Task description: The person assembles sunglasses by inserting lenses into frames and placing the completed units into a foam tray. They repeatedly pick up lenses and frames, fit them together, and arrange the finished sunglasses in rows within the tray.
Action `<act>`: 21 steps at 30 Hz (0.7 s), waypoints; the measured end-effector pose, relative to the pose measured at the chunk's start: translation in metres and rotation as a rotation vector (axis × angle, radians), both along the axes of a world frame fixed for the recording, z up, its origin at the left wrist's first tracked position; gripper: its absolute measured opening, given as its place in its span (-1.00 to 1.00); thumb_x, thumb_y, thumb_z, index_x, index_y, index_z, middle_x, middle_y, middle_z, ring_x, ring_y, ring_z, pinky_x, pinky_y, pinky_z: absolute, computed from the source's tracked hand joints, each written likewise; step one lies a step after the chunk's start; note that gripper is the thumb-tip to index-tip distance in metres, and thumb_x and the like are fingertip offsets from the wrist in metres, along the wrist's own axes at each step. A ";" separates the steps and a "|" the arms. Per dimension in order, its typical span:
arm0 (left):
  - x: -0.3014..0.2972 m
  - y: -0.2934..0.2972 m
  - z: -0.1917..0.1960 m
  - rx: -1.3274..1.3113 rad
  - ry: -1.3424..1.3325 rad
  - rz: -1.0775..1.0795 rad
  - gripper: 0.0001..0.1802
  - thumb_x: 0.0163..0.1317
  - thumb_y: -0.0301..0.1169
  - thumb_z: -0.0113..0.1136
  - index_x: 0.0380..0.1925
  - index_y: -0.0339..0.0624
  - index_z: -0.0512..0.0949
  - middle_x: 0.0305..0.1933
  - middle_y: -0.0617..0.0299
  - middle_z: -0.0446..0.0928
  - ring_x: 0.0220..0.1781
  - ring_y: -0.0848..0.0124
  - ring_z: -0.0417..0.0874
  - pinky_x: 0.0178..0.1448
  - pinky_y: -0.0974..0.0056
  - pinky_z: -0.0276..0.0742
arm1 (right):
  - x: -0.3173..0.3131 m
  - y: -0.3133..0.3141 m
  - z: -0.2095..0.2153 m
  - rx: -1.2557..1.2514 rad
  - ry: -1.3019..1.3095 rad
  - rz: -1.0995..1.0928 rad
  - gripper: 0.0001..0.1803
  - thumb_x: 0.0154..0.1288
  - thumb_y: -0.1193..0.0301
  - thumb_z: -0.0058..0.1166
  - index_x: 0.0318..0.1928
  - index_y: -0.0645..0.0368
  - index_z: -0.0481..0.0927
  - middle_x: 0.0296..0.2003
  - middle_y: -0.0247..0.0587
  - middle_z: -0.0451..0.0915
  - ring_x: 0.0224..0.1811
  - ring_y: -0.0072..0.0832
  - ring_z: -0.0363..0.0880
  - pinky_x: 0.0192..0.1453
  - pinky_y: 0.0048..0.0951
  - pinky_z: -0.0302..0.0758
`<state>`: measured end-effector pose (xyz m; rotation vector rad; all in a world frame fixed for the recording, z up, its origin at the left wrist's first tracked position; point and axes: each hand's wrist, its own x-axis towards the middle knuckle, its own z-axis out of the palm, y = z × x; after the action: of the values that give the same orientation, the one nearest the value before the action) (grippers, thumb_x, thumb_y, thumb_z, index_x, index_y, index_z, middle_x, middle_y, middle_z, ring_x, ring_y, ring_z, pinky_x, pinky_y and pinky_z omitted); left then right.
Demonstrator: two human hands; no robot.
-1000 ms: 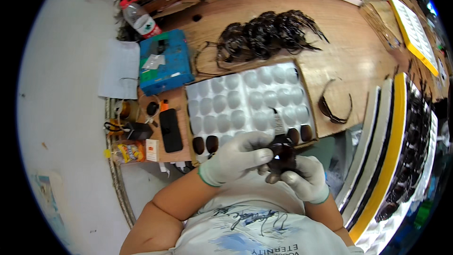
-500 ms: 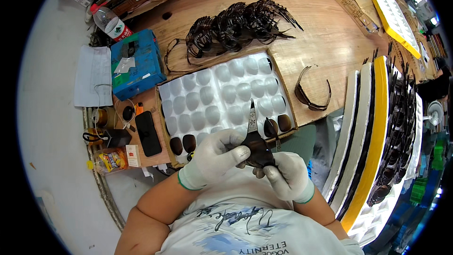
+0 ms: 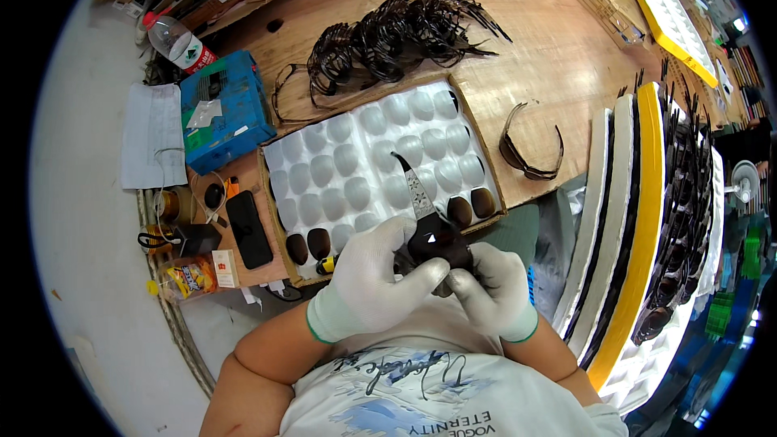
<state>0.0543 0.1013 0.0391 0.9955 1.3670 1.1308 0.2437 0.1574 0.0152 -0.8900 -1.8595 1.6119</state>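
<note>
Between my two gloved hands is a pair of dark sunglasses (image 3: 435, 244), its patterned temple pointing up and away over the lens tray. My left hand (image 3: 368, 279) is closed on the lens side of the frame, thumb along its lower edge. My right hand (image 3: 495, 291) pinches the other end, and the two thumbs nearly meet below the lens. Beyond them lies a cardboard box with a white moulded tray (image 3: 368, 154) of lenses under whitish film. A few bare brown lenses (image 3: 320, 240) show in its nearest row. A yellow and black tool (image 3: 326, 265) sticks out beside my left hand, partly hidden.
A heap of dark frames (image 3: 388, 40) lies behind the box; one pair of sunglasses (image 3: 530, 150) rests to its right. Stacked trays of glasses (image 3: 639, 226) stand at my right. On the left are a blue box (image 3: 227, 117), a phone (image 3: 249, 229) and a bottle (image 3: 174, 39).
The sunglasses have turned in my hands, so the temple now leans left and the lens faces up more. My thumbs have come closer together below the lens.
</note>
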 end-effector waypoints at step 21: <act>-0.022 0.055 -0.038 0.327 0.402 -0.335 -0.67 0.21 -0.32 0.35 -0.12 -0.34 0.66 0.45 -0.47 0.24 0.49 -0.25 0.35 0.46 0.01 0.32 | 0.001 0.044 -0.023 0.228 -0.305 -0.024 -0.59 0.06 0.50 0.14 0.01 0.19 0.62 -0.30 0.12 0.66 -0.20 0.04 0.67 -0.09 -0.08 0.60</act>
<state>0.0323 0.1564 0.0007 1.6932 1.2755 0.9444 0.2447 0.2016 -0.0076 -1.0978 -2.1765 1.2708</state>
